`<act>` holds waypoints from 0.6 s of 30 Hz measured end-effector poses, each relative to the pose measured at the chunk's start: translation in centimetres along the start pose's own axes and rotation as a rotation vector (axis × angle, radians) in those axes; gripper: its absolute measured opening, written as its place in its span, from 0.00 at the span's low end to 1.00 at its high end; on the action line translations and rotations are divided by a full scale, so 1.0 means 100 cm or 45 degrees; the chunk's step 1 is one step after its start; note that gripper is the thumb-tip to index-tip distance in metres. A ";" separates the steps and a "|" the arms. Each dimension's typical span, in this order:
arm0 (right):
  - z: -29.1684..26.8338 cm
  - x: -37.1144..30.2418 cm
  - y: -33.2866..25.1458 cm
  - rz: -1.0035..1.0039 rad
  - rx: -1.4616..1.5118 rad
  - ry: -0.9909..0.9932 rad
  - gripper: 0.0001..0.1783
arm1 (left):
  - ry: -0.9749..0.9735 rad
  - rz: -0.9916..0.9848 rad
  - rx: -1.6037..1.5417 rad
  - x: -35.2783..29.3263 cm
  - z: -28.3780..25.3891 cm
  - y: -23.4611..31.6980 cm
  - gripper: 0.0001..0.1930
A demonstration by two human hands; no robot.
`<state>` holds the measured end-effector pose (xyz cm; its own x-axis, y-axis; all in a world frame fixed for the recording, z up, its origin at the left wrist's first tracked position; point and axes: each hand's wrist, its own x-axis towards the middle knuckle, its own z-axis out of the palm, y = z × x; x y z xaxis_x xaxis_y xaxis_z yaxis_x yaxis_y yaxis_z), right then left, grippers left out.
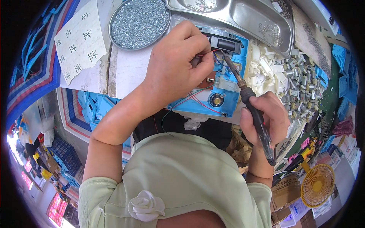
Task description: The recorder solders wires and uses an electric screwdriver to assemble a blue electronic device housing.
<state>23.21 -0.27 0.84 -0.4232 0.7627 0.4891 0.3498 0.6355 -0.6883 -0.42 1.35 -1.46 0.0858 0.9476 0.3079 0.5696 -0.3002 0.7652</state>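
My right hand point(268, 119) grips a soldering iron point(258, 117) by its black handle. The iron's tip reaches up and left to wires beside a black part point(227, 44) on a light-blue plastic housing point(237, 85). Over the left side of that housing, my left hand point(182, 59) is closed, thumb and forefinger pinched on a thin red wire point(215, 50). A small brown circuit board point(208, 80) and a round speaker-like part point(216, 100) sit in the housing. Loose red and green wires trail off its near edge. My left hand covers the housing's left part.
A round tray of screws point(140, 24) and a steel compartment tray point(254, 26) stand at the back. White plastic pieces point(268, 66) and small metal motors point(300, 83) are heaped on the right. Marked paper point(81, 41) lies left. A yellow fan point(317, 185) stands lower right.
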 end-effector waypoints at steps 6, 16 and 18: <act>0.001 0.001 0.000 0.017 -0.023 -0.015 0.18 | 0.019 0.051 0.020 0.000 0.000 -0.001 0.03; 0.001 0.002 0.007 -0.096 -0.089 -0.064 0.21 | 0.035 0.049 0.020 0.000 0.002 -0.002 0.03; -0.001 0.005 0.007 -0.124 -0.120 -0.096 0.21 | 0.031 0.044 0.021 0.000 0.002 -0.002 0.03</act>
<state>23.38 0.56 0.67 -0.5194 0.6879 0.5070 0.3791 0.7172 -0.5847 -0.38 1.44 -1.70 0.0857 0.9335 0.3482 0.5802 -0.3309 0.7443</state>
